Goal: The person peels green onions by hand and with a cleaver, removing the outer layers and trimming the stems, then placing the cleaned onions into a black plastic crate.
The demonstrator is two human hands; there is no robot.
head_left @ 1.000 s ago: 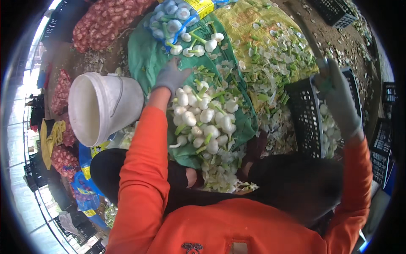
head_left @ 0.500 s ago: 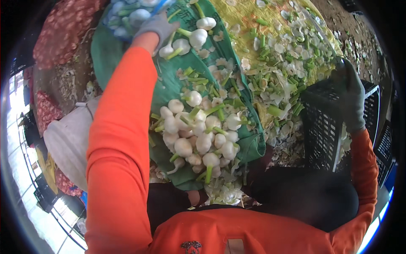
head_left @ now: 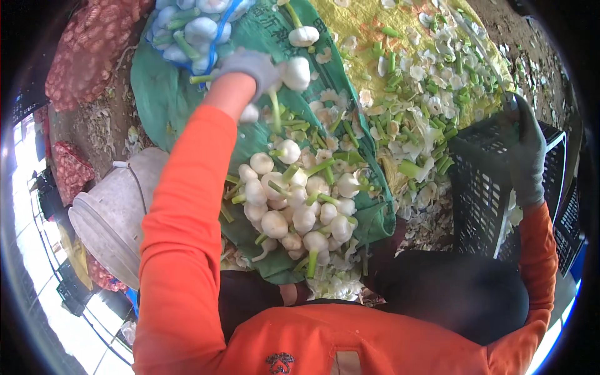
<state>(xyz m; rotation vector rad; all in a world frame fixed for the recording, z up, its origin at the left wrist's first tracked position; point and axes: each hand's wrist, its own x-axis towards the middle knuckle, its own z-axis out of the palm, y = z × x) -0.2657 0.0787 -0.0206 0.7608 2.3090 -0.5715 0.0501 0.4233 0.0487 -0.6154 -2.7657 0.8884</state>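
Note:
My left hand (head_left: 249, 70), in a grey glove, is over the green sack (head_left: 169, 103) near its far end. Its fingers curl around garlic bulbs; one white bulb (head_left: 296, 74) shows beside the fingertips, and green stems stick out around the hand. Part of the grip is hidden by the back of the glove. My right hand (head_left: 526, 153), also gloved, is held above the black crate (head_left: 478, 181), closed, with a dark end of something at its fingers that I cannot make out. Nearer to me, a heap of garlic bulbs (head_left: 303, 212) with cut green stems lies on the green sack.
A blue mesh bag (head_left: 194, 37) of garlic lies far left. Cut stems and skins (head_left: 425, 94) cover a yellow sack (head_left: 350, 22) on the right. At left are a whitish bucket (head_left: 112, 209) and red mesh bags (head_left: 94, 50).
My left hand has drawn back toward me and slightly right, from beside the blue mesh bag, gathering garlic bulbs that lay there. My right hand has barely moved.

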